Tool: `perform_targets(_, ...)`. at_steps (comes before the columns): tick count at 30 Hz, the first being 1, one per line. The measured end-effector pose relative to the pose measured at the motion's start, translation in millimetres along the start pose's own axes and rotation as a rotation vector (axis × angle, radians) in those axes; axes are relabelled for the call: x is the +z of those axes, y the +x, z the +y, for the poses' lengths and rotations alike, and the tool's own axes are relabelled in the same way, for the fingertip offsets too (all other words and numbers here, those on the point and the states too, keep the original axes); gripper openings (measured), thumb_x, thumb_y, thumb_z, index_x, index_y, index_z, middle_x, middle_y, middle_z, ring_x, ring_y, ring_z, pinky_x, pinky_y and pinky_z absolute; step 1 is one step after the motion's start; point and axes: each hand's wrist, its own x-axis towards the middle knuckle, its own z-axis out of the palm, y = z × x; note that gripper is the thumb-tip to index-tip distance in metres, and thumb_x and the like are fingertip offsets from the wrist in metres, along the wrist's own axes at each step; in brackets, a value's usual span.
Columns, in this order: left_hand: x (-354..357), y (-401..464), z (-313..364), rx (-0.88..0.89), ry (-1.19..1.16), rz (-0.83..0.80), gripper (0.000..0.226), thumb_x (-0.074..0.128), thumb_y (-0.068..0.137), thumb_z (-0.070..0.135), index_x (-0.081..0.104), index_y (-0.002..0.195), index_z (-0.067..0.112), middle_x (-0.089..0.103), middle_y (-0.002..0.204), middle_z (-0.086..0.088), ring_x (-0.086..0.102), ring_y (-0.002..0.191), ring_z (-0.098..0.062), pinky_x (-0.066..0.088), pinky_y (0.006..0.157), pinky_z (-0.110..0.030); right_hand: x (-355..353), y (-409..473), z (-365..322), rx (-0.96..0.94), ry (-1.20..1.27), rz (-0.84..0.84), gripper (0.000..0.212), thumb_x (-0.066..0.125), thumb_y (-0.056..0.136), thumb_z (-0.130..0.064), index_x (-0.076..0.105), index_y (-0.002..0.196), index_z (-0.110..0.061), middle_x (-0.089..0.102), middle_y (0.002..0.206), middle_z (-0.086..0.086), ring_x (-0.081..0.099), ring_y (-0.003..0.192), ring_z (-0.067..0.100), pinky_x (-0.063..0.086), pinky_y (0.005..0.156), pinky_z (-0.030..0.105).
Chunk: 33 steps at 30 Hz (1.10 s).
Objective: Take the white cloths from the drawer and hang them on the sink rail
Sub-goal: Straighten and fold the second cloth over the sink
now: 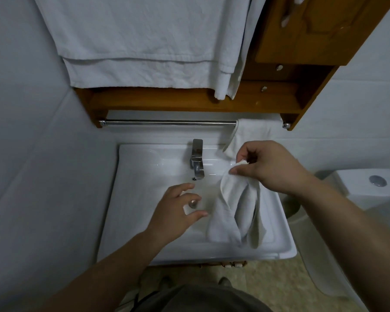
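Pinched only at its top by the right hand (268, 167) while the left hand (178, 208) hovers spread and empty, the limp white terry cloth (236, 212) could slip into the white ceramic sink (144, 167) below the chrome rail (167, 123).

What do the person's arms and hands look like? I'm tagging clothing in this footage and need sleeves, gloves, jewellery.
Both forearms are bare to the frame edge, no sleeve in view. The left hand and right hand wear no gloves; no ring, watch or bracelet shows on fingers or wrists. A dark grey garment covers the torso below.
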Motion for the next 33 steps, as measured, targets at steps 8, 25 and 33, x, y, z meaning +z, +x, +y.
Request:
perform_targets(8, 16, 1, 45, 0.093, -0.047, -0.018, 0.059, 0.055, 0.067, 0.082, 0.065, 0.108, 0.041, 0.032, 0.148, 0.016, 0.02, 0.14, -0.007, 0.022, 0.111, -0.027, -5, -6, -30, -0.058, 0.0, -0.029, 0.02, 0.084, 0.076, -0.029, 0.065, 0.072, -0.025, 0.063, 0.068, -0.008, 0.054, 0.058, 0.003, 0.044, 0.053, 0.019)
perform_targets(25, 14, 14, 60, -0.131, -0.179, 0.095, 0.014, 0.051, 0.098, 0.033, 0.064, 0.104, 0.031, 0.063, 0.089, 0.016, 0.06, 0.082, -0.003, 0.05, 0.074, -0.017, -11, -16, -39, -0.055, 0.093, -0.082, 0.015, 0.083, 0.076, -0.024, 0.069, 0.076, -0.02, 0.064, 0.066, -0.01, 0.057, 0.058, 0.003, 0.05, 0.057, 0.024)
perform_targets(33, 16, 5, 34, -0.197, -0.163, 0.045, 0.027, 0.064, 0.091, 0.039, 0.071, 0.111, 0.023, 0.061, 0.1, 0.015, 0.058, 0.094, -0.006, 0.046, 0.082, -0.017, -30, -24, -47, -0.139, 0.201, -0.131, 0.013, 0.083, 0.075, -0.015, 0.07, 0.079, -0.013, 0.059, 0.057, -0.016, 0.053, 0.051, -0.001, 0.04, 0.051, 0.01)
